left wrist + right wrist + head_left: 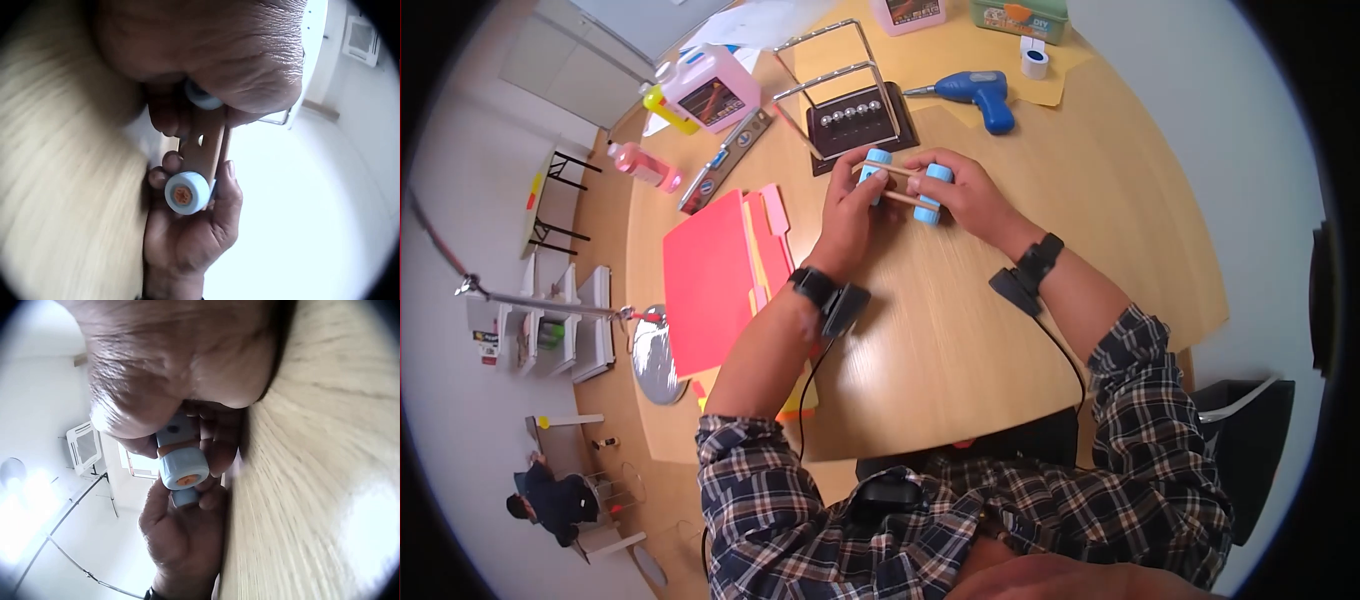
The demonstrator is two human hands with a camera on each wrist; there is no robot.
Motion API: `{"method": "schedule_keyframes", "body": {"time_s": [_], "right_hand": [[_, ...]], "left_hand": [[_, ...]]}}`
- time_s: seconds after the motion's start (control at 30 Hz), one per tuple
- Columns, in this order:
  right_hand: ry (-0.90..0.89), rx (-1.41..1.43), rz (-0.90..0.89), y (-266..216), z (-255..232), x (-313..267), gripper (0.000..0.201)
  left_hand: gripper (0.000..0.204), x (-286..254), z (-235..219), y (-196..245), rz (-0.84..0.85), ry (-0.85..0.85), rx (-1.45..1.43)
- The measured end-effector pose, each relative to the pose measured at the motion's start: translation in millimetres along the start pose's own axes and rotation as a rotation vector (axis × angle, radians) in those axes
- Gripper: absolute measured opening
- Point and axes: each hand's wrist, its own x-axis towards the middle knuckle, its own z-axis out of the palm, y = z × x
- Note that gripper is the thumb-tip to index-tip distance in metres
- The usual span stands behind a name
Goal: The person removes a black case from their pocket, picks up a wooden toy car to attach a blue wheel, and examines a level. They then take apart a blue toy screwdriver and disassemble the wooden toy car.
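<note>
Both hands hold a small wooden frame (912, 200) with light-blue wheels above the table. My left hand (850, 210) grips its left end, thumb on top of the blue piece (878, 157). At the other end, the fingers and thumb of my right hand (978, 195) pinch the frame beside the right blue piece (938, 174). A wheel (196, 205) with an orange hub shows in the left wrist view, beside a wooden strip (201, 157) with a hole. The right wrist view also shows a blue wheel (181, 464), while the palms and fingers hide part of the frame.
A Newton's cradle (855, 125) stands just beyond the hands. Farther right lie a blue toy drill (985, 95) and a white roll (1034, 62). Left are a spirit level (725, 160), bottles (715, 90) and red folders (710, 275). A person (555, 500) sits in the background.
</note>
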Motion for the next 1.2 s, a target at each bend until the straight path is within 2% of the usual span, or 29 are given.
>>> {"method": "schedule_keyframes", "body": {"time_s": [0.1,0.13,0.23,0.3,0.47,0.6,0.7,0.8,0.87,1.2], "right_hand": [[0.008,-0.079,-0.028,-0.7,-0.8,-1.8,0.033],[0.000,-0.062,-0.049,19.1,-5.7,19.5,0.033],[0.022,-0.192,0.002,16.4,-4.5,17.3,0.032],[0.022,-0.117,-0.008,17.0,-4.1,15.0,0.032],[-0.012,0.048,0.029,25.1,-5.5,17.8,0.029],[-0.028,0.023,0.017,21.3,-7.4,18.8,0.028],[-0.107,-0.009,0.015,7.8,-14.3,15.5,0.029],[-0.144,-0.046,0.075,1.1,-16.6,15.6,0.034],[-0.166,0.092,0.145,-2.5,-17.3,15.3,0.032],[-0.114,-0.013,0.102,-3.9,-16.9,17.9,0.034]], "left_hand": [[0.036,-1.4,7.8,2.6,-0.029,0.022,0.009],[0.034,14.1,2.9,-7.9,0.000,0.100,0.035],[0.031,18.4,-0.9,-21.0,0.071,0.166,0.082],[0.031,13.0,6.0,-27.9,0.062,0.257,-0.071],[0.030,1.9,8.4,-38.5,0.045,0.204,-0.162],[0.029,-4.2,9.8,-36.8,0.066,0.177,-0.188],[0.028,-6.0,12.7,-35.8,0.090,0.177,-0.227],[0.026,-6.4,12.5,-30.6,0.047,0.155,-0.214],[0.027,-4.1,13.7,-28.7,0.024,0.133,-0.213],[0.038,0.8,15.5,-29.4,0.056,0.144,-0.255]]}}
